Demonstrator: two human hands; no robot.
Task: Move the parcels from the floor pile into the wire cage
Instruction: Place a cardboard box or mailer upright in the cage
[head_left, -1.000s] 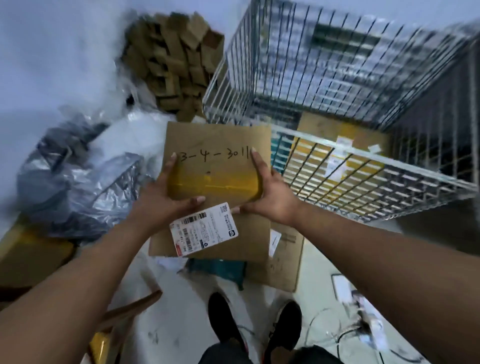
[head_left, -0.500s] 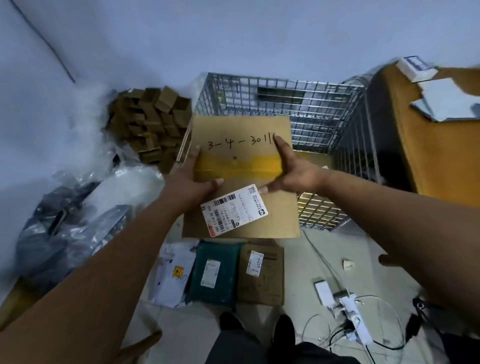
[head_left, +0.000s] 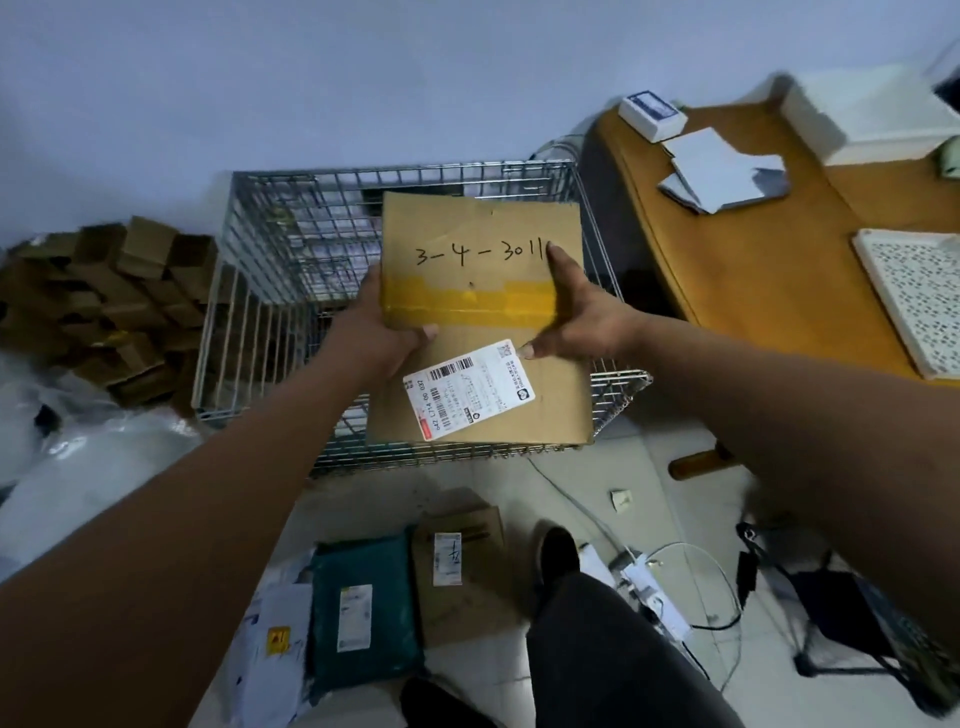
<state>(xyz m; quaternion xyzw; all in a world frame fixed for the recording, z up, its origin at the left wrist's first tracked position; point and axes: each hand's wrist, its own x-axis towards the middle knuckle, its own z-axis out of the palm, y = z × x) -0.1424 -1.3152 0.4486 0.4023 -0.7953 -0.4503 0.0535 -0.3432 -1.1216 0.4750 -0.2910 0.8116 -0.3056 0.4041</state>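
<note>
Hands: cardboard parcel (head_left: 483, 234) is gripped by left hand (head_left: 374, 332) and right hand (head_left: 582, 317) above wire cage (head_left: 291, 234).
Cage flanks: worktop (head_left: 753, 270) right, box heap (head_left: 104, 301) left.
Floor: green parcel (head_left: 363, 623).

There is one camera, worn on the person's head. It looks forward and steeply down along both outstretched forearms. The wide lens bows the room's edges. The left hand (head_left: 374, 332) and right hand (head_left: 576, 317) sit close to the lens near mid-frame, holding a cardboard box (head_left: 483, 228) over the wire cage (head_left: 270, 179), which stands just beyond them. The bottom of the view takes in the person's own leg (head_left: 597, 654) and the floor parcels (head_left: 363, 608). The top shows the wall (head_left: 363, 78), and the right side a wooden desk (head_left: 753, 260).
</note>
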